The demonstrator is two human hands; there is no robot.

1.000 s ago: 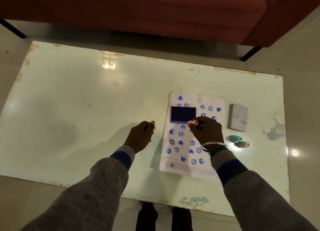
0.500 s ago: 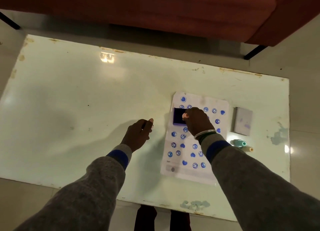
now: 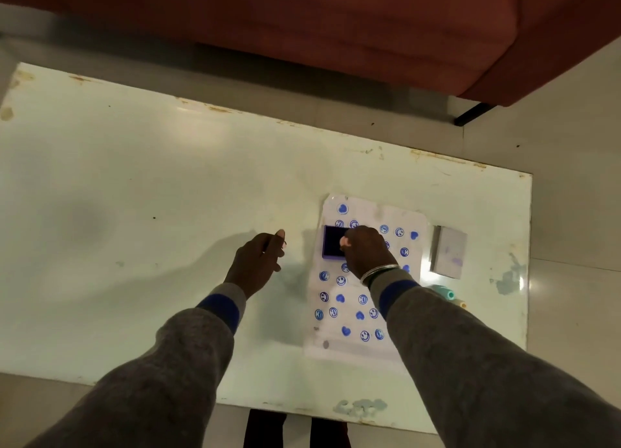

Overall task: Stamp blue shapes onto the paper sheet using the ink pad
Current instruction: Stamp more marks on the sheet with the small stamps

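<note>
Resting on the upper left part of the paper sheet [image 3: 366, 347], the dark blue ink pad [image 3: 332, 245] lies flat with its long axis running left to right, parallel to the sheet's short top edge. The right hand [image 3: 364, 254] is over the pad's right half, fingers bunched and pointing down and left onto the ink; a pale tip shows at the fingertips [image 3: 344, 242], but whether they pinch a stamp cannot be told, since the hand hides whatever is under it. A metal bangle [image 3: 378, 273] circles that wrist above a grey sleeve with a blue band. The left hand [image 3: 257, 263] is off the sheet, well to the left of the right fingers, above the bare white table [image 3: 134, 195]; its fingers are loosely curled with the thumb up, and a thin dark thing seems to sit between them, too small to name. Blue hearts and smiley faces [image 3: 341, 280] dot the sheet all around the right fingers: above the pad, to the right of the knuckles, and in rows below the wrist. Right of the fingers, just past the sheet's edge, lies the ink pad's grey lid [image 3: 448, 254], stained with faint blue. Below it, partly hidden by the right sleeve, lie a teal stamper [image 3: 443, 291] and a cream one [image 3: 460, 302], side by side. A rust-red couch [image 3: 302, 27] stands beyond the table's far edge.
</note>
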